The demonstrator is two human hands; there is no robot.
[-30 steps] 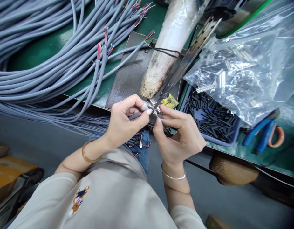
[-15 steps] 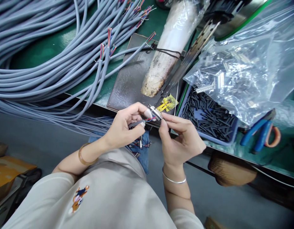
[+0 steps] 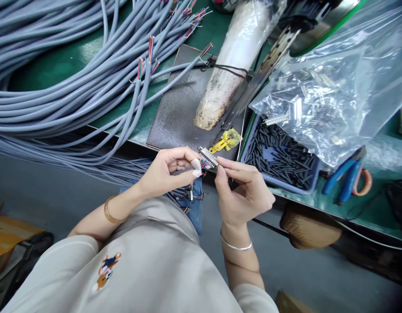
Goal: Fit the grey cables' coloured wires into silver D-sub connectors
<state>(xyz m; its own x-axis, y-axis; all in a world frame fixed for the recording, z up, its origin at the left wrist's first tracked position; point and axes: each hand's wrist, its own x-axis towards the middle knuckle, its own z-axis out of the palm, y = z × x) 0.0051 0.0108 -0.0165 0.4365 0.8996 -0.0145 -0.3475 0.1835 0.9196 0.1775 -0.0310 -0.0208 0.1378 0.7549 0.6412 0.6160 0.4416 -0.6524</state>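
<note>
My right hand (image 3: pixel 241 184) pinches one end of a metal multi-pin connector (image 3: pixel 207 157) between thumb and forefinger. Thin coloured wires (image 3: pixel 205 164) show along the connector's pin side. Close against those wires, my left hand (image 3: pixel 168 169) has its thumb and forefinger brought together, with white covers on the tips. Whatever lies between these left fingertips is hidden. Just beyond the connector, a yellow metal clip (image 3: pixel 222 142) sits by a yellow sponge-like piece (image 3: pixel 233 137) on the dark plate (image 3: pixel 174 117). Below the hands, several wired connectors (image 3: pixel 191 192) rest on blue cloth (image 3: pixel 197 217) at my lap.
Bundled grey cables (image 3: pixel 73 104) with stripped ends spread across the left. A soldering iron stand (image 3: pixel 246 104) and a plastic-wrapped roll (image 3: pixel 227 65) lie over the plate. At right are a blue tray (image 3: pixel 313 187) of black tubes, a plastic bag (image 3: pixel 337 95) of connectors and blue-handled pliers (image 3: pixel 349 180).
The connector and my right hand have shifted slightly left. My left fingertips have closed nearer each other, and the grey cable seen between them earlier no longer shows there.
</note>
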